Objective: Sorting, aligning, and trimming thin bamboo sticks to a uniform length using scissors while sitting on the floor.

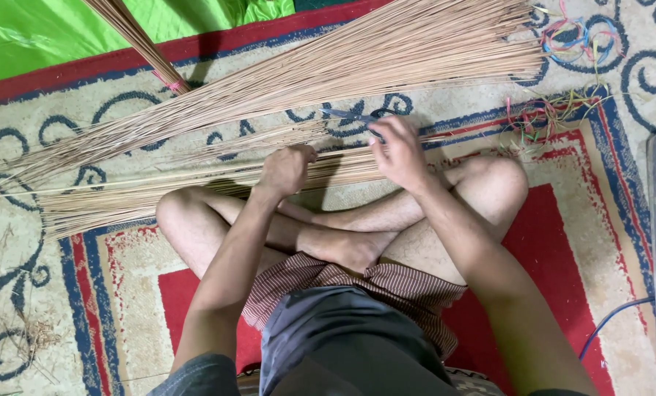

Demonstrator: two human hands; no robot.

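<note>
A: Far left: fanned tips of the thin tan sticks (86, 198) spread loose over the patterned rug (20, 293). Bundle laid flat across the floor in front of the crossed legs, running left to right.

B: Left hand?

A: Left hand (285, 170) curled down over the near bundle at mid-length, fingers closed around a clutch of sticks. Grip looks full, knuckles up.

B: Right?

A: Right hand (399, 152) just beside it, fingers bent and pinched on the same bundle. Dark scissors (351, 116) at the fingertips; cannot tell whether actually held or just lying under the hand.

B: Handling?

A: Judging by look: light, springy, each stick thin and brittle alone, stiffer when bunched. Slippery against each other, so likely to splay if held loosely. Best held where hands sit now, mid-length, squeezed tight as one bunch.

B: Rest?

A: Larger stick pile (386, 51) behind, fanning to upper right. Tied bunch (141, 44) with pink binding top left, green sheet (64, 33) beyond. Coloured string scraps (562, 110) on rug at right.
</note>
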